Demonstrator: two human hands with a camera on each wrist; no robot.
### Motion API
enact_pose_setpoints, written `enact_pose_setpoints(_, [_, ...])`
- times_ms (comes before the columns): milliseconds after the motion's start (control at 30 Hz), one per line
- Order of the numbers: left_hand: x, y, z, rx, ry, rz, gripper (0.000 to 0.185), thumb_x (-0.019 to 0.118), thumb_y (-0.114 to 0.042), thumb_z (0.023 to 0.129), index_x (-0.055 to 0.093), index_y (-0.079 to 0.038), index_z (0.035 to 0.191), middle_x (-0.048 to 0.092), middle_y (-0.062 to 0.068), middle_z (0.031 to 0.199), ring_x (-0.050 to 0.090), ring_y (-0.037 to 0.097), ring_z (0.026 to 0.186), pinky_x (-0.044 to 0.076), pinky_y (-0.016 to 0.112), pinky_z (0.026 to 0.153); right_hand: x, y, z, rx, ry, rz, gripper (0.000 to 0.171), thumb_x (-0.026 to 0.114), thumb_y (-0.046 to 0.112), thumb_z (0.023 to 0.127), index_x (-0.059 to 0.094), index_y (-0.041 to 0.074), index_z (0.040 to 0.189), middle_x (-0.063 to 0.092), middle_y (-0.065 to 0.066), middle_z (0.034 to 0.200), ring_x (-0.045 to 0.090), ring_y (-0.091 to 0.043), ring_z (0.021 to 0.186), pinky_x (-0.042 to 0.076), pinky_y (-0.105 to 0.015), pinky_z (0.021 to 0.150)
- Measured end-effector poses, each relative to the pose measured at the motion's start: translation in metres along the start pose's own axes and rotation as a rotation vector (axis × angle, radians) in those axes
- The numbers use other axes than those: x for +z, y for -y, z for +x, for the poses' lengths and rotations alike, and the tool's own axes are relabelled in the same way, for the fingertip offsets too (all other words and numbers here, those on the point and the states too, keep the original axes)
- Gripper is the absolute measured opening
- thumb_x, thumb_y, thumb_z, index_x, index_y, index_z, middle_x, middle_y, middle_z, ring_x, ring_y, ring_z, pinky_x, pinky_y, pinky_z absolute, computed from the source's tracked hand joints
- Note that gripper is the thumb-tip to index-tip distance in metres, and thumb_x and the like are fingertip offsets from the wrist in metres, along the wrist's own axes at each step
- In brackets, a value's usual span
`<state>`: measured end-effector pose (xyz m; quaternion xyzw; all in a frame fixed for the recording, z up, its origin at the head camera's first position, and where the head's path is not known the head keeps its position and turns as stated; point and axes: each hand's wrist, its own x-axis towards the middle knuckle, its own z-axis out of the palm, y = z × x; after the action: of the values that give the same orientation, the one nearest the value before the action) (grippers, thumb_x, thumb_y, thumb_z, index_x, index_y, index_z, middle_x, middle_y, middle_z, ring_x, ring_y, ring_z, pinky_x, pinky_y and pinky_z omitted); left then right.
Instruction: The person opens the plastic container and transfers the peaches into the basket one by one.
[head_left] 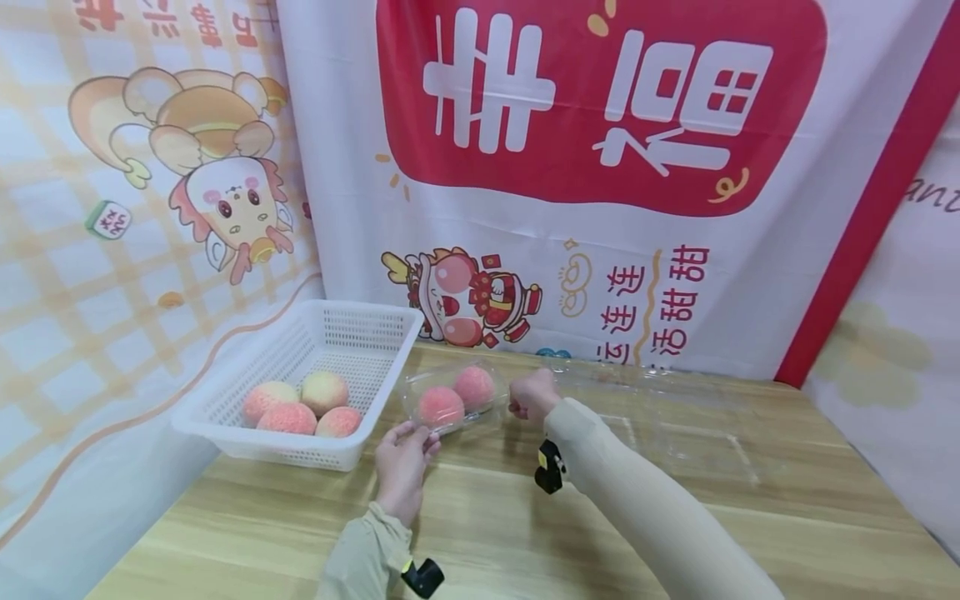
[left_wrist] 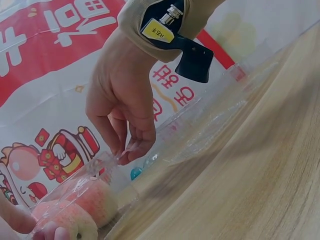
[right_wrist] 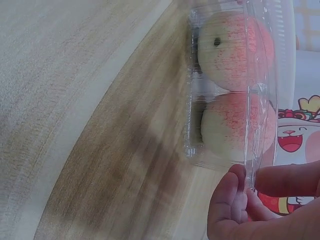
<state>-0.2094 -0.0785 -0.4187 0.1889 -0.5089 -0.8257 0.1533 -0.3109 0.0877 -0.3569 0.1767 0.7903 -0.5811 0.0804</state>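
A clear plastic clamshell box (head_left: 450,398) lies on the wooden table (head_left: 480,517) with two pink peaches (head_left: 441,406) inside. My left hand (head_left: 411,437) grips the box's near edge, thumb and fingers curled on its rim. My right hand (head_left: 527,403) pinches the box's right edge. In the left wrist view the right hand (left_wrist: 125,150) holds the thin lid flap (left_wrist: 100,167) between thumb and fingertips, above the peaches (left_wrist: 82,205). From the right wrist, the box (right_wrist: 235,85) stands on its side and my right hand (right_wrist: 245,185) nips its rim.
A white slotted basket (head_left: 352,333) stands left of the box with several peaches (head_left: 300,408) in it. More empty clear plastic boxes (head_left: 675,417) lie to the right along the back. Printed banners (head_left: 585,167) hang close behind the table.
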Motion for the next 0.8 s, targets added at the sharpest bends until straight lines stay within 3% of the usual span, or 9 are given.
enact_pose_setpoints(433, [-0.001,-0.003,-0.001,0.013,0.01,-0.002,0.037,0.056,0.008,0.093,0.046,0.015,0.127,0.059,0.024,0.106,0.065,0.019,0.083,0.057,0.03,0.082,-0.009,0.001,-0.008,-0.04,0.049,0.076,0.036,0.05,-0.015,0.079,0.047,-0.01,0.114,0.059,-0.016,0.08,0.063,-0.024,0.068,0.058,-0.038,0.076])
enact_pose_setpoints(800, [-0.002,-0.008,-0.006,0.046,0.047,-0.022,0.038,0.057,0.008,0.092,0.047,0.014,0.129,0.062,0.024,0.108,0.066,0.018,0.083,0.056,0.032,0.083,-0.027,0.008,-0.022,-0.03,0.109,0.148,0.034,0.054,-0.014,0.078,0.049,-0.008,0.112,0.061,-0.017,0.091,0.062,-0.021,0.072,0.057,-0.03,0.073])
